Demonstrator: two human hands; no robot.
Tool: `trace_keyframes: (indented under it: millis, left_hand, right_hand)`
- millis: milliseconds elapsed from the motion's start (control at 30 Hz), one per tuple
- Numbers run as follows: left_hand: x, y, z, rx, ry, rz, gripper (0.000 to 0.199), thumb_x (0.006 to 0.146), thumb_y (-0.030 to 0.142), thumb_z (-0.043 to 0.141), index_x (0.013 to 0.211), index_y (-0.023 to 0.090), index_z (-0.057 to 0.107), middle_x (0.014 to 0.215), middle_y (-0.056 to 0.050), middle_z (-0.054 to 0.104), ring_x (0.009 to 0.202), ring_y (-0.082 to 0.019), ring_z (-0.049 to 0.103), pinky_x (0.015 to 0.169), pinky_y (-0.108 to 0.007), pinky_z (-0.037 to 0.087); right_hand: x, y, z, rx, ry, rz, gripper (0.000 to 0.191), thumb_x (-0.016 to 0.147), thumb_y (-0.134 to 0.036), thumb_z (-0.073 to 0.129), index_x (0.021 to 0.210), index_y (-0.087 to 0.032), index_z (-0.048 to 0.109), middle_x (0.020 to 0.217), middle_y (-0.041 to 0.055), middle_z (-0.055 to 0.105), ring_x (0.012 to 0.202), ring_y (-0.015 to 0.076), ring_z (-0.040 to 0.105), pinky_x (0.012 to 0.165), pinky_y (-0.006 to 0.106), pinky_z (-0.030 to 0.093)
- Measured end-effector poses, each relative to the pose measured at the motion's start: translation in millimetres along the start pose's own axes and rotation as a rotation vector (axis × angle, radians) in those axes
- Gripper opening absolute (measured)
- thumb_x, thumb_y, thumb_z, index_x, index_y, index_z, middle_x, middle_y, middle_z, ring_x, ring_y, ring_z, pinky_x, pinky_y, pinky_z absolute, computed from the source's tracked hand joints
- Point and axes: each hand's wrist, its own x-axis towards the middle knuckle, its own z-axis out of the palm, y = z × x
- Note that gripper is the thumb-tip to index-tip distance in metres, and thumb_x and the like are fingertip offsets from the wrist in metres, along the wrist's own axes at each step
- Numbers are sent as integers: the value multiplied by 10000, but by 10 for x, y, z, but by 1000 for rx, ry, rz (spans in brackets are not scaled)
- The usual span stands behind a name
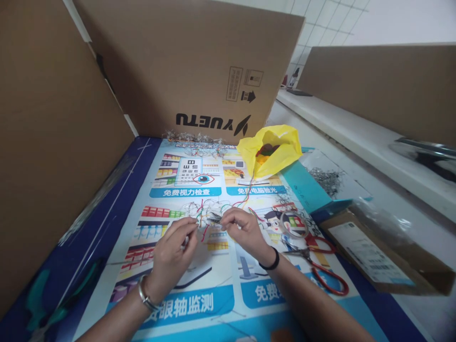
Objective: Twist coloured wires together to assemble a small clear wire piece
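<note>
Both hands are raised over a printed poster, pinching at a tangle of thin wires and coloured threads (203,213). My left hand (175,251), with a silver bangle on the wrist, has thumb and forefinger pressed together at the tangle's left side. Facing it, my right hand (245,231), with a black band, is closed at the right side beside a small dark piece (214,218). Whatever lies between the fingertips is too small to name. From a yellow bag (281,161) holding coloured thread, strands run down toward my right hand.
Red-handled scissors (320,266) and a roll of tape (294,224) lie right of my right hand. Green-handled pliers (59,304) rest at lower left. An open cardboard box (388,251) and a wire pile (324,180) sit at right. Large cardboard panels (192,61) stand behind and left.
</note>
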Motion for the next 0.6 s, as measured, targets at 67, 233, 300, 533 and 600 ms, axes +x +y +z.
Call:
trace_keyframes:
  millis: [67, 233, 300, 533, 600]
  left_hand:
    - [3, 11, 2, -31, -7, -61, 136, 796, 106, 542, 890, 179, 609, 913, -51, 681, 839, -150, 643, 679, -239, 532]
    - [2, 42, 7, -86, -26, -213, 87, 800, 145, 547, 838, 189, 611, 891, -34, 690, 773, -137, 644, 626, -231, 515]
    - [0, 45, 9, -89, -19, -254, 85, 799, 163, 554, 851, 193, 613, 885, -27, 692, 748, -133, 643, 631, -236, 514]
    - [-8, 39, 9, -81, -23, -312, 108, 798, 205, 561, 891, 188, 612, 869, -23, 686, 671, -123, 631, 621, -239, 509]
    - [-8, 42, 4, -76, -25, -316, 116, 800, 208, 559, 902, 189, 612, 868, -23, 685, 659, -121, 627, 618, -237, 508]
  right_hand:
    - [-7, -7, 15, -26, 9, -23, 185, 694, -100, 497, 635, -204, 638, 654, 26, 623, 669, 157, 578, 645, 294, 473]
    - [-24, -6, 44, -52, 25, -56, 197, 683, -92, 501, 637, -212, 650, 658, 31, 635, 679, 168, 593, 667, 312, 484]
    - [-27, -4, 47, -47, 25, -50, 195, 693, -103, 503, 638, -214, 653, 662, 30, 638, 685, 170, 595, 671, 315, 488]
    - [-50, 9, 22, 18, 0, -44, 162, 753, -145, 532, 679, -204, 663, 706, 39, 636, 732, 172, 600, 704, 315, 482]
    - [-61, 19, 14, 40, -17, -47, 152, 773, -166, 533, 703, -202, 663, 727, 44, 629, 742, 173, 597, 710, 319, 477]
